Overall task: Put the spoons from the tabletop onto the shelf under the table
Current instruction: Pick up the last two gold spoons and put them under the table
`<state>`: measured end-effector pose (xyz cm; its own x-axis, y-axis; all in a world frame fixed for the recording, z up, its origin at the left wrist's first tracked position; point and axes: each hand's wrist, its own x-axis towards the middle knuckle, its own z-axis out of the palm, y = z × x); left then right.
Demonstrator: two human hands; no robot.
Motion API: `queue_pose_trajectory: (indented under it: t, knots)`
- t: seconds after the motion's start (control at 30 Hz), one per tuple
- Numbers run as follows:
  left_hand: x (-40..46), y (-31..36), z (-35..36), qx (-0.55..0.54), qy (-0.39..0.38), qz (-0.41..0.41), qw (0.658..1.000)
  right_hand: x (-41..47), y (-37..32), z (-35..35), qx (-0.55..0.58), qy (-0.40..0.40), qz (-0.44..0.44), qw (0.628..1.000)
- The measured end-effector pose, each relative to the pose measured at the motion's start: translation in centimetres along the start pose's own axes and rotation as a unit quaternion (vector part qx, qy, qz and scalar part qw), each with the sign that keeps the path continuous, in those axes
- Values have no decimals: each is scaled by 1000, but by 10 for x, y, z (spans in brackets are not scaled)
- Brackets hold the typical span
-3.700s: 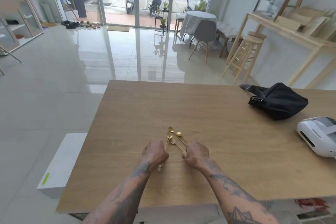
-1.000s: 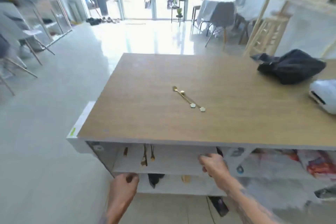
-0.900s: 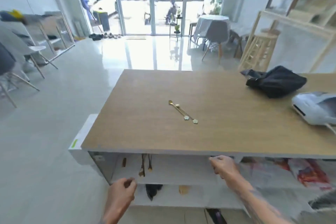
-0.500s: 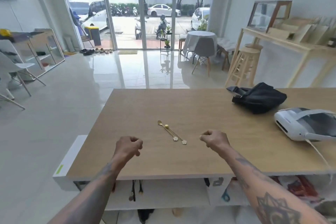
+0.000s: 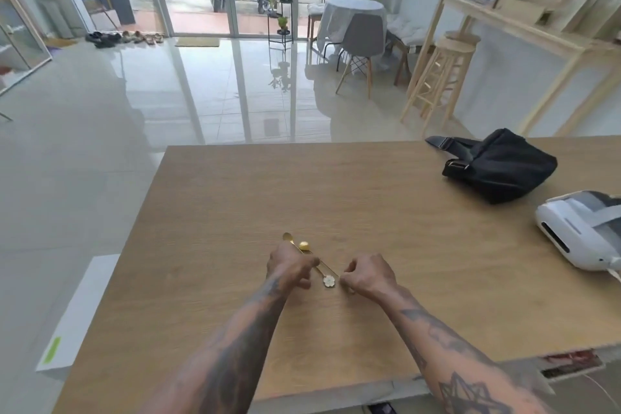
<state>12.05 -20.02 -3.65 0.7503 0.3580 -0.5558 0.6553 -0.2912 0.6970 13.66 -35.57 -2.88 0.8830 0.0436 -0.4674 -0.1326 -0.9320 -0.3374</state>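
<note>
Bare tabletop [image 5: 235, 198] surrounds both hands; black bag [image 5: 500, 165] sits far right.

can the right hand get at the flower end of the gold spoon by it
Probably yes: the right hand sits just beside the flower-shaped handle end, nothing between them; the left hand covers only the stems.

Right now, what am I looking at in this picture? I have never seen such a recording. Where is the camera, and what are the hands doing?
There is no machine here. A person wears one wide camera on the head, so you look down along both forearms. On the wooden table lie two thin gold spoons side by side. The left hand closes its fingers over their handles; the right hand pinches at the end beside a flower-shaped tip. Whether either spoon is lifted yet cannot be told. Further right are a black bag and a white device.
</note>
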Motion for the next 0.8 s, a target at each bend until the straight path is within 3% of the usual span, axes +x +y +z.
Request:
queue_pose_trajectory:
  t: [0.2,0.4,0.6,0.8]
  knots:
    - [14,6,2,6,-17,-52,999,9,-8,-2,-44,-17,8,999]
    - [-8,-11,-13,31,2,-26,999,-12,-2,-9,54,-2,7,999]
    - [-66,8,-54,-7,75,125,989,-61,-4,-56,166,80,-58,981]
    - [-177,55,-94,-68,154,303,938,-150,-9,-121,289,163,-189,924]
